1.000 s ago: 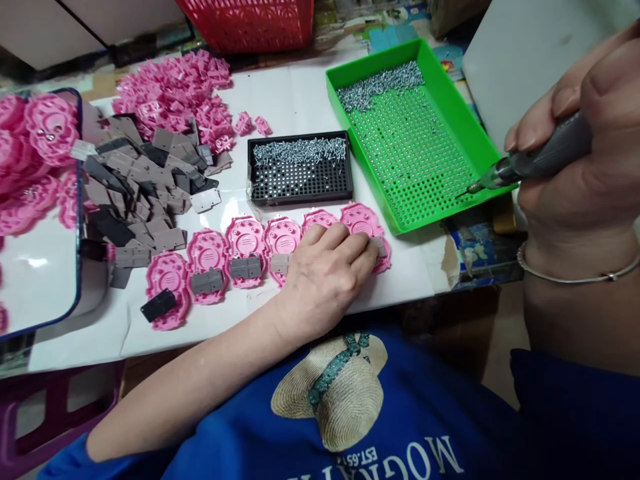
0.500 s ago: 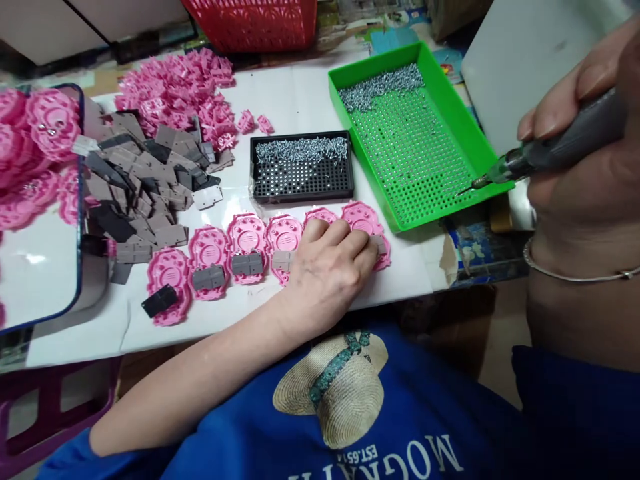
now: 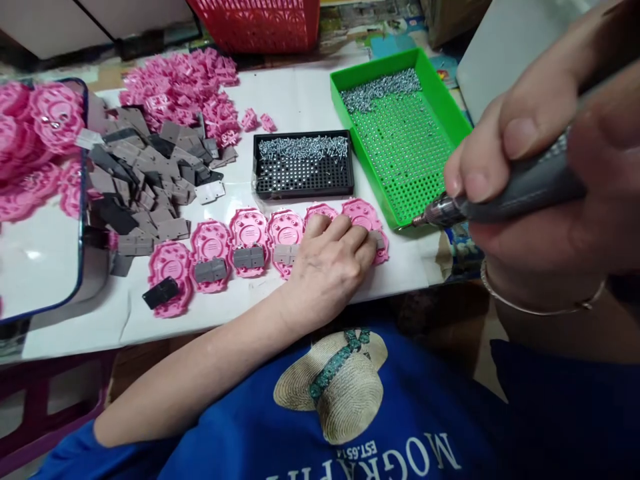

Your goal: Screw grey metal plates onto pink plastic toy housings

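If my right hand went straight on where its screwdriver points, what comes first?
Likely the rightmost pink piece, partly covered by the left hand; depth is unclear, so perhaps the green tray.

soft light — blurry right hand (image 3: pixel 595 167)

Black rectangular plastic tray (image 3: pixel 305 193), matt. In it: small silvery metal screws (image 3: pixel 305 147), shiny. To its right: green rectangular plastic tray (image 3: pixel 443 93), glossy. Before the black tray: pink scalloped plastic shells (image 3: pixel 249 230), glossy.

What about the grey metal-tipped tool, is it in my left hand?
No, your right hand grips the tool; your left hand partly covers pink plastic shells.
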Available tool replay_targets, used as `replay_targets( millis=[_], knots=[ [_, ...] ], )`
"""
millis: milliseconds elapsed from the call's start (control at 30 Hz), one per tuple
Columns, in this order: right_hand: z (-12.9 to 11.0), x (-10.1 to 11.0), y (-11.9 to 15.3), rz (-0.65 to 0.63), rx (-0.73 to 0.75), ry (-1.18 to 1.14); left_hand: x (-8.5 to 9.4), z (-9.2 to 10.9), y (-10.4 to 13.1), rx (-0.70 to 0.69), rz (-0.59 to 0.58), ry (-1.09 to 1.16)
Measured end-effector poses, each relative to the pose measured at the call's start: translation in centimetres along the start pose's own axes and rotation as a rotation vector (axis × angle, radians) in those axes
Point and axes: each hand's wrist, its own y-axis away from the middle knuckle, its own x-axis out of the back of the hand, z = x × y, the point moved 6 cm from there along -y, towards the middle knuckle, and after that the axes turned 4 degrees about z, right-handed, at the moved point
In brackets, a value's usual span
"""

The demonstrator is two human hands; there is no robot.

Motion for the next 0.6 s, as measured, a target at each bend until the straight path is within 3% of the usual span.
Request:
replay_targets(
  millis=[100, 233, 433, 600],
  knots=[
    [-0.2, -1.8, 0.3, -0.046, -0.029, -0.081, -0.1, 0.0, 0.1, -0.003, -0.001, -0.004],
    [0.3, -2.5, 1.3, -0.009, -0.023, -0.276, -0.2, 0.0, 0.2, -0.006, -0.017, -0.028],
    [0.7, -3.4, 1.4, -0.191, 0.216, -0.306, -0.4, 0.0, 0.2, 0.000, -0.032, -0.036],
    [1.0, -3.5, 1.3, -0.200, 0.230, -0.353, -0.3, 0.0, 0.2, -0.009, -0.007, -0.041]
  ],
)
